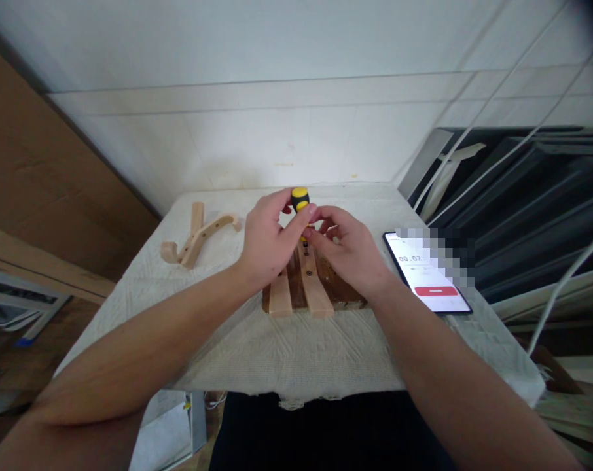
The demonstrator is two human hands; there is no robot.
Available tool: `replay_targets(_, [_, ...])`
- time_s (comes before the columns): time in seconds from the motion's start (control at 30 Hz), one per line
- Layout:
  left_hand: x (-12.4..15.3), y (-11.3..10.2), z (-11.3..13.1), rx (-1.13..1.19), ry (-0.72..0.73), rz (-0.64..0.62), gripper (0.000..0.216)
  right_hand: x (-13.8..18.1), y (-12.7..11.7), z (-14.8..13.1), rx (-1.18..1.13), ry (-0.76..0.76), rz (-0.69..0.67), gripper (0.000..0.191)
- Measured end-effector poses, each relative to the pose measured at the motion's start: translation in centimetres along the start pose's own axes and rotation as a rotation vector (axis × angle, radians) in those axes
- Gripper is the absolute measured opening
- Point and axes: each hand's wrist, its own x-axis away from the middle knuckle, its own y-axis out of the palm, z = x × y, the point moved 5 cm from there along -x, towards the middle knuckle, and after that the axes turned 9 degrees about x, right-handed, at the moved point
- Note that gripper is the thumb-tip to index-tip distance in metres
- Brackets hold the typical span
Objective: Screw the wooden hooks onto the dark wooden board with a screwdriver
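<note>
A yellow-and-black screwdriver (pixel 300 199) stands nearly upright, tip down, over a pale wooden piece (pixel 318 288). My left hand (pixel 273 234) is closed around its handle. My right hand (pixel 343 239) is closed at the lower part of the screwdriver, fingertips pinched near its shaft. Below the tip, the wooden piece has screw holes, and a dark screw head (pixel 309 273) sits in the nearer one. A second pale wooden piece (pixel 279 297) lies parallel on the left. Both rest on a brown wooden board (pixel 343 294), partly hidden by my hands.
Two curved wooden hooks (pixel 198 237) with holes lie crossed on the left of the cloth-covered table (pixel 237 347). A phone (pixel 431 278) showing a timer lies on the right. A white wall (pixel 277 144) stands behind; white cords (pixel 503 98) hang at the right.
</note>
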Motion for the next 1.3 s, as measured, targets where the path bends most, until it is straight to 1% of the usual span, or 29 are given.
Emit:
replay_targets(0.07, [0.2, 0.2, 0.1, 0.017, 0.04, -0.034, 0.031, 0.1, 0.1, -0.1, 0.001, -0.013, -0.027, 0.027])
replay_targets(0.13, [0.5, 0.4, 0.2, 0.031, 0.067, -0.041, 0.033, 0.1, 0.1, -0.1, 0.006, -0.036, -0.045, 0.026])
replay_targets(0.2, [0.6, 0.4, 0.1, 0.038, 0.059, -0.009, 0.035, 0.0, 0.0, 0.0, 0.025, -0.039, -0.027, 0.021])
replay_targets(0.3, [0.7, 0.2, 0.1, 0.044, 0.017, 0.08, 0.038, -0.1, -0.2, 0.3, 0.044, -0.016, 0.023, 0.015])
replay_targets(0.4, [0.6, 0.0, 0.5, 0.019, 0.017, 0.133, 0.026, 0.0, -0.3, 0.1, 0.026, -0.01, 0.032, 0.017])
replay_targets(0.5, [0.6, -0.1, 1.0, 0.003, 0.044, 0.107, 0.019, 0.1, -0.4, -0.5, 0.004, -0.029, 0.006, 0.019])
replay_targets(0.57, [0.8, 0.0, 1.2, -0.005, 0.057, 0.069, 0.018, 0.1, -0.5, -0.7, 0.007, -0.038, -0.002, 0.016])
replay_targets(0.7, [1.1, 0.3, 1.7, -0.023, 0.092, 0.006, 0.024, -0.1, -0.6, -0.3, 0.034, -0.008, 0.044, 0.011])
replay_targets(0.8, [0.9, 0.0, 1.7, -0.025, 0.078, 0.073, 0.028, -0.1, -0.6, -0.1, 0.032, 0.002, 0.072, 0.013])
replay_targets(0.9, [0.7, -0.4, 1.4, -0.036, 0.07, 0.137, 0.025, 0.0, -0.4, -0.4, 0.04, -0.016, 0.039, 0.015])
replay_targets(1.0, [0.6, -0.3, 1.1, -0.044, 0.094, 0.1, 0.02, 0.1, -0.4, -0.7, -0.009, -0.026, 0.005, 0.02])
replay_targets(1.07, [0.6, -0.1, 1.0, -0.023, 0.112, 0.049, 0.021, 0.1, -0.4, -0.6, -0.068, -0.009, 0.006, 0.022])
replay_targets(1.13, [0.5, -0.1, 1.1, 0.011, 0.117, 0.024, 0.024, 0.1, -0.4, -0.3, -0.093, 0.01, 0.002, 0.02])
replay_targets(1.27, [0.4, -0.2, 1.2, 0.036, 0.081, 0.046, 0.024, 0.0, -0.1, 0.0, -0.06, 0.002, -0.013, 0.017])
replay_targets(1.3, [0.3, -0.3, 1.3, 0.03, 0.071, 0.06, 0.028, 0.0, -0.1, 0.1, -0.051, 0.0, -0.013, 0.017])
